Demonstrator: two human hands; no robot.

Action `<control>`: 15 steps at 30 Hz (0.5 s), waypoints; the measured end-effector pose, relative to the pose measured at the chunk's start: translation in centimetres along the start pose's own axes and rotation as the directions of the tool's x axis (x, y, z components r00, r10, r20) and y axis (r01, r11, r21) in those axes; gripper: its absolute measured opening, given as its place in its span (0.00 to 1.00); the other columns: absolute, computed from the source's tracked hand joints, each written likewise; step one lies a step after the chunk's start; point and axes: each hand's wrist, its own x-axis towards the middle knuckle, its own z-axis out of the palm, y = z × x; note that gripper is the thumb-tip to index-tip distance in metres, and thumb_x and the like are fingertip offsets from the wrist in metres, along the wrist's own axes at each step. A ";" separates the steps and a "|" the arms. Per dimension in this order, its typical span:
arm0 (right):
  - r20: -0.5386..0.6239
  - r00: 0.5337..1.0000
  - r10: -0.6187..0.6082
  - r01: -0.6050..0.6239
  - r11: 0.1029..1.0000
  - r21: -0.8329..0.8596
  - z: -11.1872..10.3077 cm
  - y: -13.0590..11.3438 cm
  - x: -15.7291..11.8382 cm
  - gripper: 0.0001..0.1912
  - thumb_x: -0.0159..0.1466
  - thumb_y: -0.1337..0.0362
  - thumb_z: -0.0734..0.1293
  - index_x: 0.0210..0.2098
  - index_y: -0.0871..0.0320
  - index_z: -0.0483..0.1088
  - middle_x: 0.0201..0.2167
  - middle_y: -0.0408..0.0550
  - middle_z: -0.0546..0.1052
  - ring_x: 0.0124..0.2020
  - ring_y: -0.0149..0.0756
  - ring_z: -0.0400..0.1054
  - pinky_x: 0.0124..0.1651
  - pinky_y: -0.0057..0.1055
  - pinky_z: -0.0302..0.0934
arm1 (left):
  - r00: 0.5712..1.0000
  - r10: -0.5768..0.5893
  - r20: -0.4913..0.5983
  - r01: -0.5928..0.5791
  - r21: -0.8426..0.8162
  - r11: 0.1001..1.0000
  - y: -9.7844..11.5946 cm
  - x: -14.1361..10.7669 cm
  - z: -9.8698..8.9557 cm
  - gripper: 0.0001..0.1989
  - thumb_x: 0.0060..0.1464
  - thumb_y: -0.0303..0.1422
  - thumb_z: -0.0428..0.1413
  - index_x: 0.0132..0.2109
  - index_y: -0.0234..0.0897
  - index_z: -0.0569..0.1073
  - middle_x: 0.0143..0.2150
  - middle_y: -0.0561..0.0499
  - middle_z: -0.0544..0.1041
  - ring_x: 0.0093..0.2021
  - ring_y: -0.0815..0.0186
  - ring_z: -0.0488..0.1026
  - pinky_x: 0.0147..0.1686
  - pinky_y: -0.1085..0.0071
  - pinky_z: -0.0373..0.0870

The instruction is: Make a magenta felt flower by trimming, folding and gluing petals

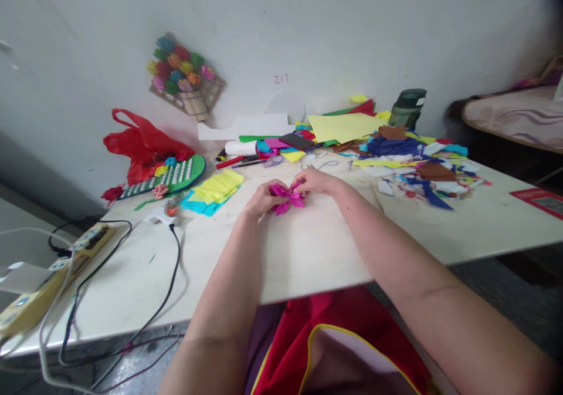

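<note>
A magenta paper flower (288,202) with pointed petals is held just over the white table, between my two hands. My left hand (264,197) pinches its left petals, fingers closed. On the upper right side, the fingers of my right hand (313,182) are closed on a petal edge. Yellow paper sheets (219,186) lie on blue sheets (206,208) to the left of my hands.
A glue gun (165,214) with a black cord and a yellow power strip (57,283) are at the left. Behind are a red bag (145,145) and a green board (187,175). Coloured scraps (433,172) and a green bottle (407,108) stand back right.
</note>
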 end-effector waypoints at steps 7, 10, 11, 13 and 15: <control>-0.072 0.997 0.004 -0.008 0.999 -0.052 0.2 0.7 0.7 0.06 0.49 0.74 0.68 0.24 0.60 0.76 0.17 0.39 0.73 0.19 0.25 0.64 0.26 0.23 0.58 | 0.998 0.057 0.011 -0.057 0.015 0.998 -0.3 0.1 -0.3 0.17 0.34 0.32 0.67 0.36 0.36 0.76 0.33 0.50 0.76 0.33 0.66 0.72 0.37 0.69 0.68; -0.075 0.997 0.029 -0.033 0.998 -0.053 0.6 0.5 0.6 0.05 0.49 0.75 0.68 0.21 0.60 0.74 0.15 0.38 0.71 0.19 0.25 0.63 0.26 0.24 0.58 | 0.997 0.066 0.025 -0.067 0.026 0.997 -0.1 0.0 -0.3 0.18 0.34 0.33 0.67 0.37 0.36 0.77 0.36 0.48 0.77 0.37 0.63 0.73 0.40 0.68 0.68; -0.071 0.997 0.042 -0.045 0.998 -0.044 0.7 0.4 0.5 0.05 0.49 0.75 0.69 0.20 0.61 0.73 0.14 0.38 0.71 0.18 0.25 0.63 0.27 0.24 0.59 | 0.998 0.061 0.024 -0.062 0.045 0.997 -0.1 0.0 -0.3 0.17 0.34 0.33 0.67 0.37 0.36 0.77 0.37 0.48 0.77 0.37 0.63 0.73 0.41 0.67 0.69; -0.057 0.996 0.073 -0.073 0.997 -0.012 1.0 0.2 0.4 0.05 0.49 0.73 0.70 0.19 0.61 0.72 0.13 0.38 0.70 0.18 0.25 0.63 0.27 0.25 0.60 | 0.999 0.046 0.010 -0.046 0.101 0.994 0.1 0.0 -0.4 0.16 0.35 0.35 0.67 0.36 0.36 0.77 0.36 0.47 0.77 0.37 0.61 0.73 0.41 0.66 0.69; -0.039 0.994 0.098 -0.097 0.995 0.027 1.1 0.0 0.3 0.06 0.49 0.72 0.71 0.19 0.61 0.71 0.13 0.39 0.70 0.18 0.26 0.63 0.27 0.26 0.60 | 0.997 0.068 -0.032 -0.062 0.154 0.986 0.4 0.0 -0.6 0.17 0.36 0.35 0.66 0.37 0.36 0.77 0.37 0.47 0.78 0.37 0.61 0.73 0.42 0.64 0.68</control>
